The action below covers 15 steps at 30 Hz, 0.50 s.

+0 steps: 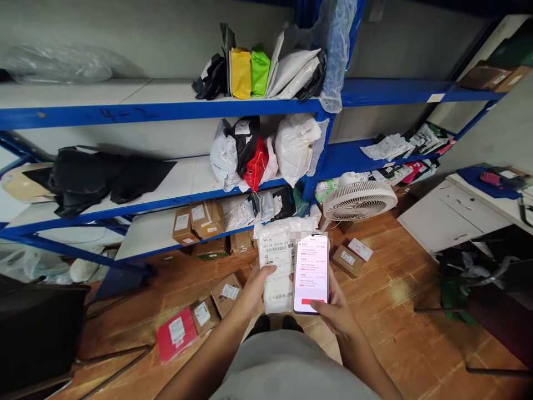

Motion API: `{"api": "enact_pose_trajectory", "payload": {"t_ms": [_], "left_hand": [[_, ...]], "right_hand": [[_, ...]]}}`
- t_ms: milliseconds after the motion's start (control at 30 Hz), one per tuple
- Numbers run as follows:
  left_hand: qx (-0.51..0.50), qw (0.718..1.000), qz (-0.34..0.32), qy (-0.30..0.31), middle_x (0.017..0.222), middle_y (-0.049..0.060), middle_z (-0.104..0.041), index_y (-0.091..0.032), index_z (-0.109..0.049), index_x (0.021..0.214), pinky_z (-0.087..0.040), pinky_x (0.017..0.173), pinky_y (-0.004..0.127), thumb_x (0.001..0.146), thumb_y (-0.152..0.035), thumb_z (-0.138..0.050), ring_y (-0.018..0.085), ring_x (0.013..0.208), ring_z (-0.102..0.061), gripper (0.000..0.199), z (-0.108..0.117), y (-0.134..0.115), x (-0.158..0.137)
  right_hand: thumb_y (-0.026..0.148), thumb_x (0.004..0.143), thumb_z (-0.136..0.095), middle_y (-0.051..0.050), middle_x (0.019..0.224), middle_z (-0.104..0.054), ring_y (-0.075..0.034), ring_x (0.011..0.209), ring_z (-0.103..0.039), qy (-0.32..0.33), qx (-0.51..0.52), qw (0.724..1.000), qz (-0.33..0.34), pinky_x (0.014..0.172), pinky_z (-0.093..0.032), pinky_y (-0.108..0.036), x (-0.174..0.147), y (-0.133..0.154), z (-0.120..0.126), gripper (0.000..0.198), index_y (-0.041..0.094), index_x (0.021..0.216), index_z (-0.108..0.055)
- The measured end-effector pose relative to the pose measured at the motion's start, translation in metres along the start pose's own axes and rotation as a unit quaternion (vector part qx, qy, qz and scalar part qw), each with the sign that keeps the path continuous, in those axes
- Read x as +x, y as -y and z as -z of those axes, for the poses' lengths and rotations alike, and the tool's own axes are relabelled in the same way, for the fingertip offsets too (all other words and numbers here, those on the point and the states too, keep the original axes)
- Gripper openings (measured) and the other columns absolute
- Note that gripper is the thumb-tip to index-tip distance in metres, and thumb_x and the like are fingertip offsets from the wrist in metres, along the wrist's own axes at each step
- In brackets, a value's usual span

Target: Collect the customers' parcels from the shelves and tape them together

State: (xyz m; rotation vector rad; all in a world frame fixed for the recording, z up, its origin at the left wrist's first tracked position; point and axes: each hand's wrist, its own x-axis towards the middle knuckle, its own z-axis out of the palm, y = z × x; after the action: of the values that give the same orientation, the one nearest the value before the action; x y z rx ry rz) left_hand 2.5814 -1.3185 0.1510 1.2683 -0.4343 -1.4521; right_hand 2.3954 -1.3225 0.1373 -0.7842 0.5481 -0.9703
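— Two things, one in each hand. What sits where?

— The left hand (255, 291) holds a white parcel (278, 266), thumb across its front, the other fingers wrapped behind it. The right hand (335, 312) cradles a phone (310, 273) from below, fingers curled around its edge, screen lit.

— How do they lie to each other?

— Side by side and touching, both upright, long axes running away from the fingers toward the shelves (166, 111). The parcel's barcode label (277, 251) sits above the left thumb, just left of the phone's top.

— Room around them?

— Open air on all sides. Beyond the fingertips stands a white fan (358, 200); below lie small cardboard boxes (227, 293) and a red packet (176, 333) on the wooden floor (395, 333). A white counter (449, 216) stands well off to the right.
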Motion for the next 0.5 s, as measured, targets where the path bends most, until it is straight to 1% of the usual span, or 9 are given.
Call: {"api": "enact_pose_trajectory", "payload": {"t_ms": [100,167,267,367,500], "left_hand": [[-0.032,0.999,0.005,-0.02,0.093,0.01,-0.076,-0.015,-0.058,0.118,-0.059,0.074,0.04,0.067,-0.029,-0.067,0.028,0.086,-0.073,0.054,0.008,-0.004,-0.001],[-0.038,0.999,0.002,-0.022,0.095,0.011,-0.076,-0.013,-0.058,0.118,-0.059,0.072,0.039,0.066,-0.029,-0.069,0.028,0.085,-0.073,0.056,0.014,-0.006,-0.002],[-0.032,0.999,0.004,-0.007,0.094,0.012,-0.076,-0.013,-0.06,0.116,-0.059,0.07,0.038,0.066,-0.032,-0.07,0.028,0.082,-0.073,0.055,0.021,-0.012,-0.003],[-0.025,1.0,-0.006,-0.012,0.092,0.01,-0.076,-0.015,-0.06,0.117,-0.059,0.071,0.037,0.067,-0.032,-0.07,0.026,0.081,-0.073,0.054,0.028,-0.017,-0.004],[0.002,1.0,-0.009,-0.014,0.098,0.012,-0.074,-0.015,-0.056,0.124,-0.058,0.076,0.041,0.071,-0.031,-0.066,0.028,0.086,-0.072,0.056,0.038,-0.017,0.0]], "right_hand": [[0.021,0.07,-0.081,-0.011,0.136,-0.06,-0.03,0.124,-0.058,-0.001,-0.002,1.0,-0.005,0.105,-0.044,-0.048,0.001,-0.004,-0.007,0.098,0.03,0.15,-0.026],[0.022,0.071,-0.08,-0.011,0.136,-0.06,-0.03,0.124,-0.057,-0.001,-0.005,1.0,-0.011,0.104,-0.045,-0.049,0.002,-0.008,-0.012,0.097,0.031,0.15,-0.025],[0.023,0.071,-0.081,-0.011,0.136,-0.06,-0.03,0.125,-0.057,-0.004,-0.008,1.0,-0.012,0.104,-0.045,-0.049,0.006,-0.013,-0.021,0.098,0.032,0.15,-0.025],[0.024,0.07,-0.082,-0.011,0.134,-0.061,-0.03,0.124,-0.058,-0.014,-0.014,1.0,-0.017,0.104,-0.045,-0.049,0.009,-0.017,-0.028,0.098,0.032,0.15,-0.026],[0.024,0.07,-0.082,-0.01,0.136,-0.06,-0.031,0.125,-0.057,-0.009,-0.01,1.0,-0.008,0.104,-0.044,-0.049,0.012,-0.02,-0.036,0.098,0.033,0.15,-0.026]]}}
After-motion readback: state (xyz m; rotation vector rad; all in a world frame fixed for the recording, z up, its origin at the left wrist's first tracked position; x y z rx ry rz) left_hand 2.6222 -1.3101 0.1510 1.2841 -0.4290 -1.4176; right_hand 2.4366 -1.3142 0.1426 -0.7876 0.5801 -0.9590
